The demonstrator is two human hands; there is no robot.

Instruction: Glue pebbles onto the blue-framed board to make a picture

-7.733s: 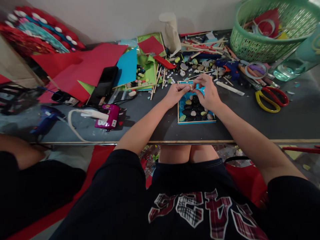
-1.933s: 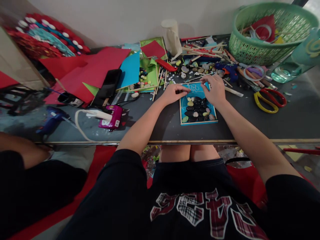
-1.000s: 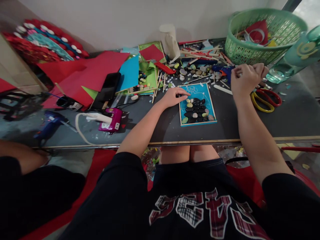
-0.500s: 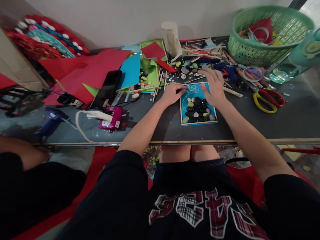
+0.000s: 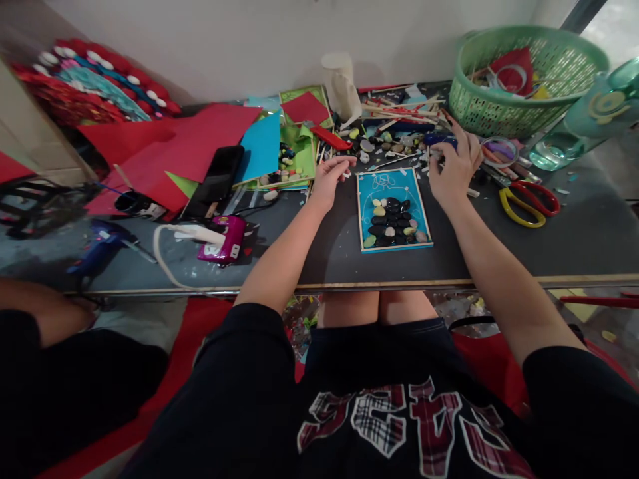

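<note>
A blue board [image 5: 395, 183] with a thin wooden stick frame lies on the dark table, with a white line drawing on its upper part. Black pebbles [image 5: 394, 221] and a few pale and yellowish ones cover its lower half. At the board's upper left is my left hand [image 5: 327, 183], off the board, its fingers drawn together; anything between them is too small to make out. My right hand [image 5: 455, 171] is to the right of the board, fingers apart and bent, beside a dark blue tool [image 5: 440, 139] it partly hides.
Loose pebbles [image 5: 367, 145] and sticks [image 5: 399, 106] litter the back. Red-and-yellow scissors [image 5: 529, 203], a green basket [image 5: 529, 110] and a bottle [image 5: 574, 126] stand right. Leftward are a phone [image 5: 223, 169], a purple power socket [image 5: 224, 239], a blue glue gun [image 5: 104, 243] and another person's arm [image 5: 44, 309].
Both hands have moved off the board: the left a little to the left, the right to the right toward the dark blue tool. The board's drawing is now uncovered.
</note>
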